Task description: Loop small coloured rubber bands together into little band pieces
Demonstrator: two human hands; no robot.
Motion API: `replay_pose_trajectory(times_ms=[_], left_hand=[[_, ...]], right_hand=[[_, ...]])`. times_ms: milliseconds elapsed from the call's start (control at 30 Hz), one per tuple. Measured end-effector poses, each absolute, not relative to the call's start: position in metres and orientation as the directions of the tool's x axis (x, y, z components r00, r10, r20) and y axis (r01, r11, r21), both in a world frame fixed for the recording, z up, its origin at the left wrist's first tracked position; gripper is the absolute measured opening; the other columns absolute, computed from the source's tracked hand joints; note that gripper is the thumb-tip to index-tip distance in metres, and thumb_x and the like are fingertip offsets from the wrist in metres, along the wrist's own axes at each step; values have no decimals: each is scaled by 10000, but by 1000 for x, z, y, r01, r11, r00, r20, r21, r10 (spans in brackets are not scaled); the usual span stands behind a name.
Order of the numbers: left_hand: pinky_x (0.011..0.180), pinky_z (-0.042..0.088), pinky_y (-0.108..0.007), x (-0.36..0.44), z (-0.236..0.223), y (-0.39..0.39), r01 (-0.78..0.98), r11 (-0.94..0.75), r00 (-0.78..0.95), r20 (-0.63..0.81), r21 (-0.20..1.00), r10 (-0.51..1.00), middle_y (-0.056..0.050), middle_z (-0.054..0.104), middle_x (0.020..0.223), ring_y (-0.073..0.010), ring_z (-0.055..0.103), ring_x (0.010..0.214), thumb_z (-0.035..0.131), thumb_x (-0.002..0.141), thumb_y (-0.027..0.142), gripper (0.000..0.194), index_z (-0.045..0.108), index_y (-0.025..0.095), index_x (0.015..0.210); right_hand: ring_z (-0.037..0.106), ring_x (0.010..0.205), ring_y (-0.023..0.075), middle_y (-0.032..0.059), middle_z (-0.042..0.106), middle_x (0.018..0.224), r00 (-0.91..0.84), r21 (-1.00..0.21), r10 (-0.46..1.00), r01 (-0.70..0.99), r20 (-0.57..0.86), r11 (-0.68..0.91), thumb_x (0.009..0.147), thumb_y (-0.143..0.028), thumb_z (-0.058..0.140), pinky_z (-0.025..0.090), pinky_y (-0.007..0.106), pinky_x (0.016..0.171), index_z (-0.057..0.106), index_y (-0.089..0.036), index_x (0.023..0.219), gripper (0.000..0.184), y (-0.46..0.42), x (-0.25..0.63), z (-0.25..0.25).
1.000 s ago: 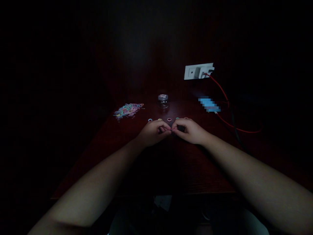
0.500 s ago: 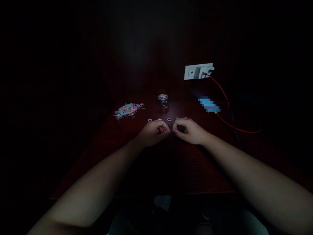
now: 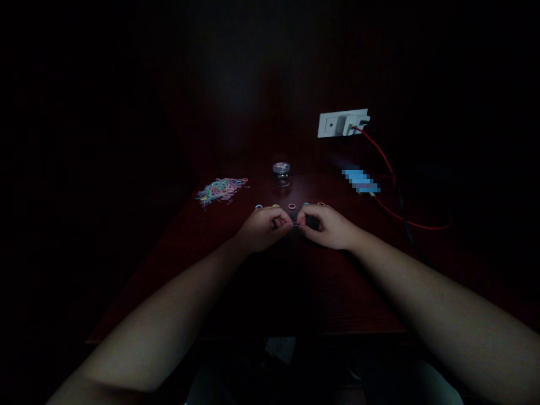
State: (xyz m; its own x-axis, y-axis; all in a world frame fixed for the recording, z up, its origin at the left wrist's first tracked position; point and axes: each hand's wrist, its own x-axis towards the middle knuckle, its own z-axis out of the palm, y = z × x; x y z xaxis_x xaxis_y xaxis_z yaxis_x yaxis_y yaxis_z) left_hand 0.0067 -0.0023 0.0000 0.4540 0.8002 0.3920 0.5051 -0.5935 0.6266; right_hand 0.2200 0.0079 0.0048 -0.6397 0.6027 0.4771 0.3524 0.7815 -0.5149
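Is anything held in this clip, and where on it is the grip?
A thin strand or band, its ends pinched between the fingertips of the left hand and right hand; exactly what it is can't be told.

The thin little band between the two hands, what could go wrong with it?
It might slip or ping away, because the left hand and right hand seem to pinch the thin band just by the fingertips. The hands are also very close to the little rings, so a bump could push them out of their row. And it's dark, so a dropped band could be hard to find on the dark table.
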Motion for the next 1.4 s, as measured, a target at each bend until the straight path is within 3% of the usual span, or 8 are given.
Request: replay_pose_trajectory(times_ms=[1400], left_hand=[[589, 442, -206, 6, -4, 2, 530, -595, 437, 407, 604, 802, -5, 631, 734, -94, 537, 625, 600, 852, 291, 163, 703, 169, 819]], right_hand=[[541, 678, 116, 11, 624, 748, -612, -525, 633, 381, 474, 761, 800, -131, 552, 397, 241, 646, 597, -159, 787, 55, 7, 220, 6]])
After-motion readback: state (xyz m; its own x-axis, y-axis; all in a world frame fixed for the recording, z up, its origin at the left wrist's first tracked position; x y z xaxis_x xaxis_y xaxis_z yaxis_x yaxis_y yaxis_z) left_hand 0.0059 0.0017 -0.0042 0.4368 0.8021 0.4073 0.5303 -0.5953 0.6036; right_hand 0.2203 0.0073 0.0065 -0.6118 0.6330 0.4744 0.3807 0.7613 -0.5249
